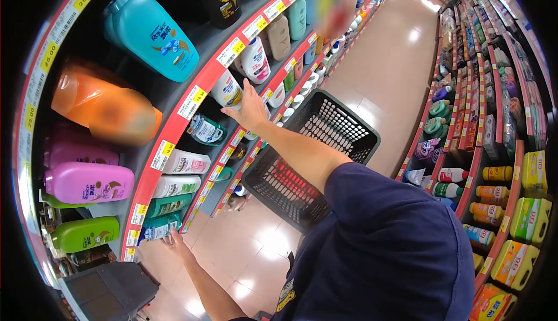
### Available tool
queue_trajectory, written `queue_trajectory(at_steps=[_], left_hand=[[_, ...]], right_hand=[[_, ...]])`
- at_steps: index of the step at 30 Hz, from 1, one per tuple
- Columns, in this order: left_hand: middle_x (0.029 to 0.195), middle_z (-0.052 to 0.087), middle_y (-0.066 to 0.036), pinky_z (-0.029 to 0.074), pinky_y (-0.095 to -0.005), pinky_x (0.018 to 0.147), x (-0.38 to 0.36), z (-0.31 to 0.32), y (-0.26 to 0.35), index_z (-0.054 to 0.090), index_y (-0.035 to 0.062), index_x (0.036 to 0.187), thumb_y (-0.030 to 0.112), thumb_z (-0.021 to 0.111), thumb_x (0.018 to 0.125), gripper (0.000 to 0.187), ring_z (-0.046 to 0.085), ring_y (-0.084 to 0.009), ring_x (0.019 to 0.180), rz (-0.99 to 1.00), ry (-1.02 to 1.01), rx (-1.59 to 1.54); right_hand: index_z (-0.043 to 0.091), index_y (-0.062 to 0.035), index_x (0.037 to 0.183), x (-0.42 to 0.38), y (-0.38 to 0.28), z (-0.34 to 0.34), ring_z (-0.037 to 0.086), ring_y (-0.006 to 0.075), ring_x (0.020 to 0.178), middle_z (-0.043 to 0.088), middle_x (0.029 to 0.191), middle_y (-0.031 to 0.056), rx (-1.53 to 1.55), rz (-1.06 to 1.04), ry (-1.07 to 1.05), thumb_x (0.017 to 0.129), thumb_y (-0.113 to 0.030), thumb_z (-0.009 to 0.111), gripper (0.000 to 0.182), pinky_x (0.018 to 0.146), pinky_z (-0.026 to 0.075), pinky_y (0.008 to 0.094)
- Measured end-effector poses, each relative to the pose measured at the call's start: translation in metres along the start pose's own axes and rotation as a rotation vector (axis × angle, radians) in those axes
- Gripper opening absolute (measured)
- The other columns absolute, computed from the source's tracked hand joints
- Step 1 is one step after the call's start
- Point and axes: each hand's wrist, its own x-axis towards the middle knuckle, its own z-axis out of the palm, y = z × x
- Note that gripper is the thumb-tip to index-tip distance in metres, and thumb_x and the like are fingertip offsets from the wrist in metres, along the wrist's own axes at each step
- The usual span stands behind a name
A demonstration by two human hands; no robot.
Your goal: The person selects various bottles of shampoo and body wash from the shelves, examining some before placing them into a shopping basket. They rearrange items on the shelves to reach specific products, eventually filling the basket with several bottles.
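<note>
Now right hand (251, 110), thumb and fingers wide apart, spans white bottle (225, 90) on shelf (216, 171); left hand (180, 249) at blue bottle (157, 228), finger spread unclear; either grip unclear. Labels (96, 190) outward, presumably for reading.

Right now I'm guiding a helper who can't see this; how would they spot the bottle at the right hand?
On the red-edged shelving at picture left, find the large turquoise bottle. In the row beneath, the right hand is at a white bottle. Yellow on its label sets it apart from the pink-marked neighbour to its right in the picture.
</note>
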Motion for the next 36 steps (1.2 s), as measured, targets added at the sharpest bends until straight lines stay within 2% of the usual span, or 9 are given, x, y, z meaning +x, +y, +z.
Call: queue_trajectory(at_steps=[3,6,14,16,18,20,25,30,36], left_hand=[[0.147,0.039,-0.022,0.045,-0.0436,0.107,-0.023,0.002,-0.013,0.021,-0.0001,0.154,0.039,0.059,0.099,0.077,0.045,-0.0290,0.134,-0.047,0.223,0.090],[0.147,0.040,-0.021,0.046,-0.0431,0.105,-0.065,0.009,-0.057,0.024,0.0001,0.153,0.047,0.051,0.101,0.075,0.045,-0.0272,0.133,-0.173,0.134,0.097],[0.123,0.061,-0.016,0.052,-0.0292,0.072,-0.251,0.134,-0.137,0.033,0.0012,0.147,0.041,0.052,0.102,0.063,0.060,-0.0188,0.095,-0.536,-0.595,0.222],[0.119,0.061,-0.020,0.052,-0.0330,0.081,-0.278,0.163,-0.151,0.037,-0.0033,0.142,0.039,0.057,0.100,0.063,0.064,-0.0241,0.094,-0.441,-0.669,0.308],[0.115,0.064,-0.020,0.050,-0.0358,0.088,-0.294,0.186,-0.094,0.043,-0.0069,0.128,0.034,0.062,0.098,0.055,0.065,-0.0275,0.101,-0.374,-0.716,0.262],[0.110,0.066,-0.021,0.050,-0.0378,0.089,-0.302,0.200,-0.076,0.046,-0.0082,0.120,0.029,0.067,0.094,0.050,0.065,-0.0294,0.102,-0.283,-0.647,0.312],[0.113,0.066,-0.026,0.050,-0.0432,0.094,-0.301,0.207,-0.088,0.045,-0.0072,0.125,0.028,0.071,0.088,0.057,0.065,-0.0395,0.105,-0.253,-0.577,0.646],[0.146,0.031,-0.038,0.038,-0.0495,0.110,-0.318,0.228,-0.085,0.010,-0.0099,0.151,0.028,0.071,0.084,0.098,0.042,-0.0502,0.130,-0.221,-0.412,0.944],[0.143,0.037,-0.035,0.036,-0.0511,0.111,-0.350,0.313,-0.034,0.031,-0.0058,0.144,0.028,0.071,0.083,0.080,0.039,-0.0497,0.132,0.050,-0.575,1.024]], right_hand=[[0.028,0.0078,0.146,-0.032,0.033,-0.025,0.048,0.0427,0.128,0.048,0.136,0.0303,0.025,-0.041,0.041,0.077,-0.035,0.083,0.098,0.108,0.040,0.0440],[0.045,0.0056,0.135,-0.072,0.074,-0.095,0.053,0.0398,0.122,0.054,0.130,0.0264,-0.036,-0.059,0.068,0.081,-0.024,0.080,0.072,0.105,0.042,0.0429],[0.046,0.0022,0.136,-0.158,0.204,-0.272,0.051,0.0423,0.124,0.052,0.134,0.0282,-0.703,0.273,0.105,0.078,-0.028,0.079,0.073,0.104,0.043,0.0458],[0.045,0.0010,0.136,-0.161,0.228,-0.289,0.054,0.0417,0.120,0.054,0.130,0.0274,-0.781,0.333,0.034,0.080,-0.031,0.077,0.072,0.099,0.046,0.0467],[0.046,0.0010,0.134,-0.158,0.242,-0.300,0.060,0.0421,0.111,0.057,0.125,0.0259,-0.702,0.540,-0.237,0.082,-0.036,0.071,0.069,0.095,0.050,0.0492],[0.061,-0.0019,0.122,-0.157,0.259,-0.301,0.060,0.0421,0.109,0.061,0.117,0.0256,-0.760,0.512,-0.386,0.079,-0.038,0.074,0.058,0.094,0.052,0.0484],[0.067,-0.0029,0.111,-0.149,0.282,-0.318,0.063,0.0409,0.099,0.061,0.109,0.0247,-0.502,0.441,-0.343,0.078,-0.029,0.070,0.043,0.088,0.054,0.0462],[0.068,-0.0007,0.106,-0.138,0.322,-0.361,0.067,0.0343,0.091,0.065,0.103,0.0206,-0.161,0.373,-0.352,0.084,-0.023,0.068,0.031,0.084,0.054,0.0423],[0.069,0.0023,0.103,-0.153,0.386,-0.415,0.070,0.0288,0.088,0.072,0.097,0.0194,-0.120,0.532,-0.345,0.088,-0.023,0.067,0.030,0.082,0.055,0.0381]])
